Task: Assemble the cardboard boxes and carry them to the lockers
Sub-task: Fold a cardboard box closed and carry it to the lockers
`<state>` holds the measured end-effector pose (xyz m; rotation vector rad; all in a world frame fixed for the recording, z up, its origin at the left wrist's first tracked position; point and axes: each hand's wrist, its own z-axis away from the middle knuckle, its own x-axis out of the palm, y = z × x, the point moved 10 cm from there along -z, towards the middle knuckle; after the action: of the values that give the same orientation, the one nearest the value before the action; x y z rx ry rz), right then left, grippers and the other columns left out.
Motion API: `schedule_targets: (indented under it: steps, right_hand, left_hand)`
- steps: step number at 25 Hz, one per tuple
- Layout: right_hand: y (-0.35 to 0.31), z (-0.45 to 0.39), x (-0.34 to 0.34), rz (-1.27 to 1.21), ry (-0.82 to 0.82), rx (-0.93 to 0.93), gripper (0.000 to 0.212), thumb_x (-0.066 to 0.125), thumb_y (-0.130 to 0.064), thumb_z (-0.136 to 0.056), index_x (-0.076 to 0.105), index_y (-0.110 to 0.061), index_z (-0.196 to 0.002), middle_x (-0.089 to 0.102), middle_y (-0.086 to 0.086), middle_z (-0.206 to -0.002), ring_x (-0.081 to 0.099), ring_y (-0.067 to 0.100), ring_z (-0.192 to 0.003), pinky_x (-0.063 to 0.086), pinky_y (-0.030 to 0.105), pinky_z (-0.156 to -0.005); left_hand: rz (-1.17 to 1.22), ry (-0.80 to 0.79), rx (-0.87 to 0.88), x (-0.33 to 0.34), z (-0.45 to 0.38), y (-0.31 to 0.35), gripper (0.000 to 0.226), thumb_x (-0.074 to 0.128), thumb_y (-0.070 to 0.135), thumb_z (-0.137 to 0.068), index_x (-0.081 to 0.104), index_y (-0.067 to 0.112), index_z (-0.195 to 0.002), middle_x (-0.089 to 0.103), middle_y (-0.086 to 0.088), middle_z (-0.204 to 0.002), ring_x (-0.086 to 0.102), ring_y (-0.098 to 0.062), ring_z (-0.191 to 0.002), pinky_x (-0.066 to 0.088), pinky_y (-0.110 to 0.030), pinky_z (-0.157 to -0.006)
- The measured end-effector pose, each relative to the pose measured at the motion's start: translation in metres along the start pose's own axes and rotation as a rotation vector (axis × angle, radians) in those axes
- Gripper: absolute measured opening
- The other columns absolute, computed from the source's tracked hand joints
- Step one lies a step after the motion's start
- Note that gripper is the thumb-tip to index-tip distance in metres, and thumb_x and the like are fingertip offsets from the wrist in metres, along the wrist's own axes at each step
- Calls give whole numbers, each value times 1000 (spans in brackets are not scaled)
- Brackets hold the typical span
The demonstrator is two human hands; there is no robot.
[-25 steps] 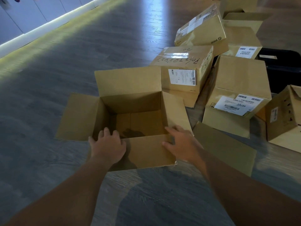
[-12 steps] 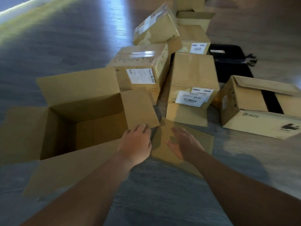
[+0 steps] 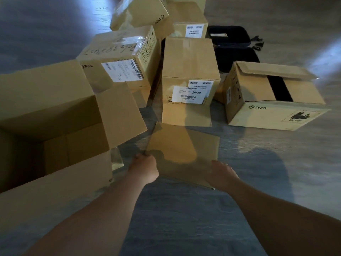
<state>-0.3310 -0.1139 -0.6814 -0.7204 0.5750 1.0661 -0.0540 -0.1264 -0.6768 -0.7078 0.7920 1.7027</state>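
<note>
We see a flattened cardboard box [image 3: 181, 152] lying on the grey floor [image 3: 258, 182], its long axis running from our hands away toward the labelled box [image 3: 190, 78]; it is plain brown, unprinted and partly in shadow. The left hand [image 3: 144, 170] curls round its near left corner, gripping it. The right hand [image 3: 222, 174] rests at the near right edge; whether its fingers grip, we cannot tell. An open PICO box [image 3: 55, 115] stands just left.

two bare forearms, no sleeves, bare hands
</note>
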Motion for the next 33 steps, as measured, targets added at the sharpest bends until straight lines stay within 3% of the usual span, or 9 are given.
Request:
schedule_targets:
  steps: [4, 7, 11, 14, 16, 21, 28, 31, 33]
  right_hand:
    - [-1, 11, 9, -88, -94, -9, 69, 57, -69, -83, 50, -34, -142, 57, 8, -135, 52, 32, -124, 49, 37, -98]
    - [-3, 5, 16, -3, -83, 42, 91, 46, -76, -66, 46, -28, -143, 55, 11, -133, 52, 32, -120, 48, 43, -100]
    - [-1, -6, 13, -29, -27, 89, 58, 61, -44, -84, 51, -21, -136, 56, 11, -129, 53, 31, -117, 49, 40, -99]
    - [16, -9, 1, -178, 57, 98, 47, 66, -32, -80, 60, -21, -125, 60, 5, -114, 56, 25, -110, 56, 36, -85]
    - [23, -9, -3, -225, 85, 102, 48, 67, -32, -78, 62, -21, -125, 60, 5, -114, 56, 23, -109, 56, 32, -79]
    - [12, -15, 8, -182, 76, 85, 45, 68, -34, -80, 65, -17, -121, 64, 5, -111, 60, 25, -103, 56, 34, -85]
    - [15, -16, 13, -174, 142, 132, 17, 64, -24, -80, 63, -11, -91, 64, 6, -94, 62, 27, -91, 53, 32, -74]
    - [23, -16, 10, -227, 184, 146, 28, 70, -27, -77, 68, -13, -101, 65, 7, -100, 59, 24, -86, 49, 29, -68]
    - [31, -14, 3, -238, 230, 155, 34, 73, -30, -77, 67, -14, -107, 62, 10, -108, 54, 23, -87, 43, 28, -67]
  left_hand:
    - [182, -88, 13, 21, -1, -2, 17, 49, 19, -95, 55, 4, -102, 51, -20, -120, 55, -29, -99, 39, -31, -64]
    - [248, -58, 19, 18, 6, 5, 8, 52, 13, -90, 48, 10, -83, 51, -8, -88, 46, -20, -70, 32, -29, -57]
    - [344, -3, 15, 12, 10, 9, 13, 53, 9, -80, 42, 13, -75, 43, -4, -70, 41, -20, -61, 29, -32, -53]
    - [434, 44, -12, 8, 8, 7, 19, 52, 2, -79, 39, 13, -72, 41, -3, -68, 39, -19, -59, 29, -32, -51]
    - [505, 56, -43, 8, 7, 6, 23, 50, 0, -78, 35, 14, -69, 37, -3, -66, 36, -19, -58, 27, -33, -52]
    - [414, 42, -69, 10, 11, 7, 18, 50, 6, -81, 40, 14, -69, 43, -2, -66, 42, -20, -61, 30, -30, -54]
    - [399, 27, -78, 16, 12, -4, 16, 53, 8, -76, 39, 14, -73, 41, -2, -67, 39, -19, -61, 29, -32, -53]
    - [398, 75, -90, 15, 10, -10, 13, 56, 5, -76, 44, 11, -73, 48, -2, -70, 45, -19, -60, 33, -31, -51]
    - [344, 154, -73, 9, 11, -7, 7, 62, 8, -84, 56, 5, -83, 57, -5, -87, 57, -20, -75, 41, -29, -55]
